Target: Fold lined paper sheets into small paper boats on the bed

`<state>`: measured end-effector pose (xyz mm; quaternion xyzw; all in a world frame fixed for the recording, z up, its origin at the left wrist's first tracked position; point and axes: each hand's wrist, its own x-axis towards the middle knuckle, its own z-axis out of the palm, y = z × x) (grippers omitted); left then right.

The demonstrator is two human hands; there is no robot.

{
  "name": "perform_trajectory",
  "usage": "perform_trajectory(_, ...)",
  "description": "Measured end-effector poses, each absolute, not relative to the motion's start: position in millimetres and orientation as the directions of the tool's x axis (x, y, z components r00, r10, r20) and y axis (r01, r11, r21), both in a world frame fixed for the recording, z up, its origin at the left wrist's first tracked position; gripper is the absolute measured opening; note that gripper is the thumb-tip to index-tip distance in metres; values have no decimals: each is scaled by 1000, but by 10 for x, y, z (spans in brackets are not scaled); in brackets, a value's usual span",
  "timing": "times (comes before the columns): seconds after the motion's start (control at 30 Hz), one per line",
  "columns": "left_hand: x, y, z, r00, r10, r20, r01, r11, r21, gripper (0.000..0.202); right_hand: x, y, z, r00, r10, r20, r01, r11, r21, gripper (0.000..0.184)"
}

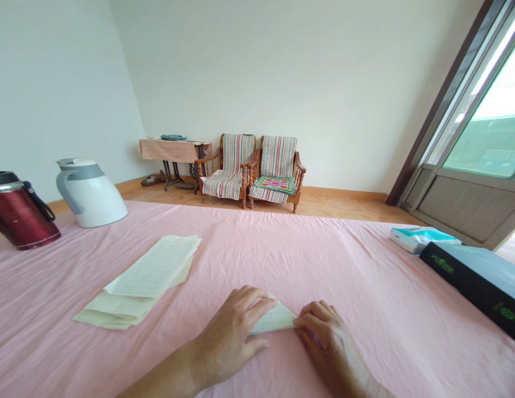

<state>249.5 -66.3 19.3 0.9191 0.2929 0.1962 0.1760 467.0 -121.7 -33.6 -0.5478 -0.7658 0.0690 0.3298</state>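
A folded sheet of lined paper [276,319] lies on the pink cloth between my hands, its visible part coming to a point on the right. My left hand [236,329] rests over the paper's left side with fingers stretched out and thumb apart, hiding that end. At the right corner, the fingertips of my right hand [326,337] are pinched on the paper. Off to the left lies a stack of loose lined sheets [151,273], pale green and slightly fanned out, apart from both hands.
A red flask [22,213] and a white jug [91,193] stand at the left. On the right are a tissue pack [423,237] and a black-sided box [464,284]. Past the pink-covered surface [323,254] stand two wooden armchairs [277,171] and a small table [174,150].
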Motion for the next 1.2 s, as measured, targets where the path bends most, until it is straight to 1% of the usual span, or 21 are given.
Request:
perform_trajectory(0.03,2428,-671,178,708,659,256,514,-728,453,57,4672,-1220,-338,-186,879,440,797,397,-456,21)
perform_trajectory(0.07,2362,-679,159,660,711,244,567,-684,459,49,4673,-1223,-339,-190,874,448,800,402,-445,21)
perform_trajectory(0.1,2297,-686,138,580,777,244,637,-619,460,37,4671,-1225,-341,-192,871,452,804,404,-436,21)
perform_trajectory(0.13,2238,-695,117,515,826,230,693,-559,455,31,4670,-1225,-343,-193,870,454,808,403,-429,21)
perform_trajectory(0.17,2186,-705,96,475,854,215,726,-518,453,29,4668,-1224,-346,-197,868,455,810,405,-423,21)
perform_trajectory(0.2,2143,-718,77,457,868,197,743,-494,452,28,4667,-1222,-351,-201,867,456,810,409,-420,21)
perform_trajectory(0.3,2068,-771,33,480,864,148,740,-490,461,21,4670,-1215,-377,-205,862,463,809,416,-416,20)
perform_trajectory(0.4,2066,-828,14,466,871,155,730,-478,489,10,4685,-1208,-407,-221,856,467,812,427,-398,21)
perform_trajectory(0.5,2105,-838,13,473,866,161,700,-480,528,24,4705,-1203,-434,-255,849,463,812,448,-374,20)
perform_trajectory(0.53,2122,-823,14,483,861,156,687,-484,543,23,4710,-1202,-442,-260,847,463,812,451,-370,19)
perform_trajectory(0.6,2161,-764,11,498,854,151,662,-487,570,11,4717,-1201,-455,-258,848,463,815,448,-367,18)
perform_trajectory(0.7,2219,-624,-1,492,855,166,637,-483,601,26,4714,-1205,-461,-243,858,452,821,430,-376,18)
perform_trajectory(0.77,2255,-529,-5,512,847,142,626,-481,614,36,4704,-1213,-453,-239,862,447,813,429,-393,19)
perform_trajectory(0.83,2288,-462,-1,522,846,107,646,-475,598,28,4688,-1224,-437,-237,859,454,801,437,-410,20)
perform_trajectory(0.93,2333,-429,10,510,856,84,680,-461,571,5,4656,-1241,-407,-241,853,463,799,445,-405,21)
perform_trajectory(1.03,2371,-433,16,501,863,65,703,-450,550,17,4633,-1253,-392,-244,856,456,810,439,-390,21)
perform_trajectory(1.2,2399,-434,34,524,851,18,710,-449,542,17,4625,-1263,-392,-223,848,481,821,429,-377,20)
